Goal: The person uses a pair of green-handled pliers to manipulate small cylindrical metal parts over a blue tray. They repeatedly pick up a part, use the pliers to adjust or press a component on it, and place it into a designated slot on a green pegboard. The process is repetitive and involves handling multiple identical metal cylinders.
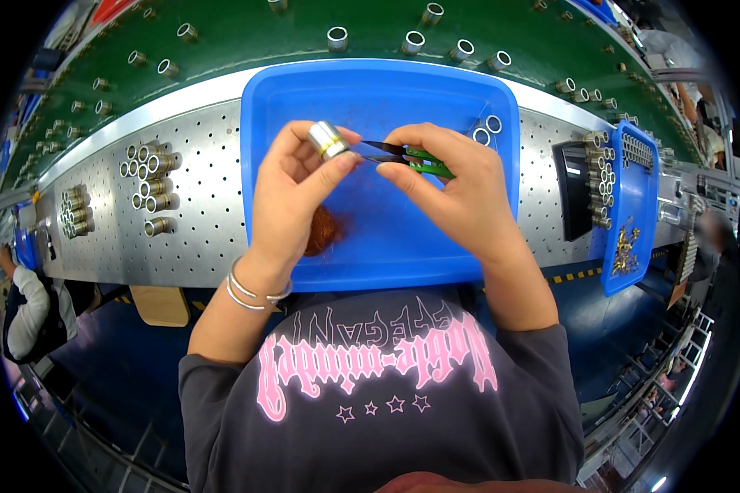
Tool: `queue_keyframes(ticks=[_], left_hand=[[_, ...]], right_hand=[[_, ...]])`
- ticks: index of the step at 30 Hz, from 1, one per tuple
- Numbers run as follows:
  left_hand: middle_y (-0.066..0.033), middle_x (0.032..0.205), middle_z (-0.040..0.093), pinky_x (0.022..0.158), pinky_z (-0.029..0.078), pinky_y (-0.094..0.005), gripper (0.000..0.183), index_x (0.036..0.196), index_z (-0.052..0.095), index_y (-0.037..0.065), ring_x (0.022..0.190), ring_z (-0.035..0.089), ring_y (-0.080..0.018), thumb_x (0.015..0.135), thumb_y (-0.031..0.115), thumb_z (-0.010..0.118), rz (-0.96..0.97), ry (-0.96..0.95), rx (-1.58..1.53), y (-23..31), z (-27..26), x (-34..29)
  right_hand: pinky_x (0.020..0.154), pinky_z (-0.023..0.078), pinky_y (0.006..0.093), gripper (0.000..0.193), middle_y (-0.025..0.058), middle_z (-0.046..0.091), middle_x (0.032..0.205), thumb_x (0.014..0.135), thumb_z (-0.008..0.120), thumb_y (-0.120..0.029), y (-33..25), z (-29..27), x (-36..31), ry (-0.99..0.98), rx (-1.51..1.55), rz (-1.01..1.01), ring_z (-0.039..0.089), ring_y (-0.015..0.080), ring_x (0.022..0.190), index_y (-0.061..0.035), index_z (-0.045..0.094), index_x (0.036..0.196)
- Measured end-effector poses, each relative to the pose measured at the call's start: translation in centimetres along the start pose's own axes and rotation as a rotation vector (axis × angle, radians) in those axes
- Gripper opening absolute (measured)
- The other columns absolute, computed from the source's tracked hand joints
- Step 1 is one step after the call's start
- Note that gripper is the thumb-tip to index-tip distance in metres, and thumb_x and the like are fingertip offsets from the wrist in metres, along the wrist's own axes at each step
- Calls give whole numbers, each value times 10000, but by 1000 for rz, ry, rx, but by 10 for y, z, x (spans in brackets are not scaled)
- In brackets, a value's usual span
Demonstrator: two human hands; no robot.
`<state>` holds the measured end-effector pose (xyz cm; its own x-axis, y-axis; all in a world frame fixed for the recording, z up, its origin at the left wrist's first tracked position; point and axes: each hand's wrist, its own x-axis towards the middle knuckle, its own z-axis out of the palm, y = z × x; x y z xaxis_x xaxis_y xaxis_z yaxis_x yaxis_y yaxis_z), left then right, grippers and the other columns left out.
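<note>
My left hand (292, 181) holds a short silver metal cylinder (326, 138), tilted, with a yellowish band near its lower end. Fingers and thumb are wrapped about it. Green-handled thread snips (426, 163) with dark blades are gripped in my right hand (464, 177). The blades point left, their tips right beside the cylinder and my left fingertips; whether they touch it I cannot tell. Both hands are above a blue tray (370, 275). A reddish-brown clump of fine fibres or wire (325, 232) lies in it under my left wrist. Two metal rings (492, 125) lie at its right side.
A perforated metal bench (205, 197) bears several cylinders (150, 168) at left. Behind runs a green conveyor belt (238, 49) carrying scattered cylinders. To the right are a black tray (573, 189), more cylinders (602, 177) and a blue bin (621, 279) with small brass-coloured parts. Another person (33, 304) is at far left.
</note>
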<state>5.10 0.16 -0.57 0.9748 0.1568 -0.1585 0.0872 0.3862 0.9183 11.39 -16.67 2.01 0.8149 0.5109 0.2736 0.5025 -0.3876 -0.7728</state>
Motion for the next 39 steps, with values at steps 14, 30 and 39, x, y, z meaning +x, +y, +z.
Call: queue_keyframes(ticks=[14, 30, 39], left_hand=[[-95, 879, 622, 725, 470, -329, 138, 840, 637, 40, 835, 603, -256, 799, 171, 620, 569, 217, 1555, 17, -84, 142], [-84, 1060, 592, 845, 476, -285, 392, 1190, 545, 41, 936, 589, -164, 805, 5, 603, 336, -160, 617, 21, -20, 49], [-103, 1035, 586, 834, 506, -290, 443, 1207, 533, 47, 956, 599, -174, 782, -73, 578, 246, -256, 520, 25, -8, 16]], right_hand=[[668, 477, 363, 171, 85, 648, 800, 793, 617, -244, 94, -30, 117, 115, -563, 250, 615, 285, 761, -127, 660, 909], [706, 451, 261, 157, 48, 651, 789, 783, 652, -132, 29, 2, 72, -165, 364, 171, 571, 105, 753, -1, 660, 870], [632, 493, 289, 209, 79, 650, 845, 724, 651, -68, -26, 14, 11, 112, -36, -63, 625, 203, 751, -56, 630, 932]])
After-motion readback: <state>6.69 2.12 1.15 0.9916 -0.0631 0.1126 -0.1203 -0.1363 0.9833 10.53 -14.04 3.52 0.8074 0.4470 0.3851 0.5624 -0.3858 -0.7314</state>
